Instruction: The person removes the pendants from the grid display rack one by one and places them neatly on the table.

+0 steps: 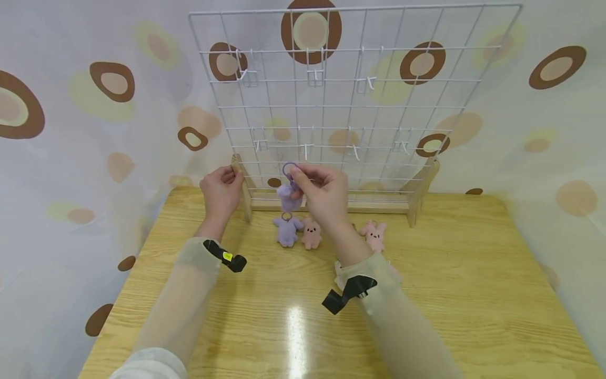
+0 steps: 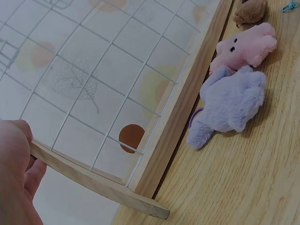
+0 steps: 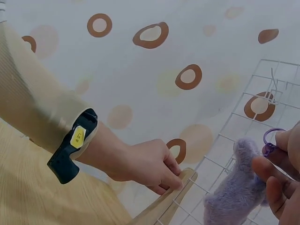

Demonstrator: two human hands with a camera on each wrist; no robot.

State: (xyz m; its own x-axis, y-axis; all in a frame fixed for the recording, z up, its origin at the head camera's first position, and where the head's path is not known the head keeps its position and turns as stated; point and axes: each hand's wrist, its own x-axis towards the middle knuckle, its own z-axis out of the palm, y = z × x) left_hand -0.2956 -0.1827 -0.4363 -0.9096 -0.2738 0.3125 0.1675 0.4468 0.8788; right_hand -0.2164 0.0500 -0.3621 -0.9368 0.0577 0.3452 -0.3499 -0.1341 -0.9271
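Observation:
My right hand [image 1: 326,193] pinches the purple ring [image 1: 284,169] of a fluffy purple plush keychain [image 1: 285,199], which hangs below the fingers in front of the white wire grid [image 1: 355,9]. In the right wrist view the plush [image 3: 236,190] dangles beside the fingertips. My left hand [image 1: 221,192] grips the top of the grid stand's left wooden upright [image 1: 244,195], with thumb and fingers on either side of it. White hooks, among them one lower hook [image 1: 305,151], sit on the grid close above the held ring; the ring is apart from them.
On the table [image 1: 265,295] lie a purple plush [image 1: 287,234], a pink plush [image 1: 311,235] and a pink long-eared plush [image 1: 374,237]. A brown plush [image 2: 251,12] shows in the left wrist view. Pale plush [image 1: 338,273] is partly hidden under my right forearm.

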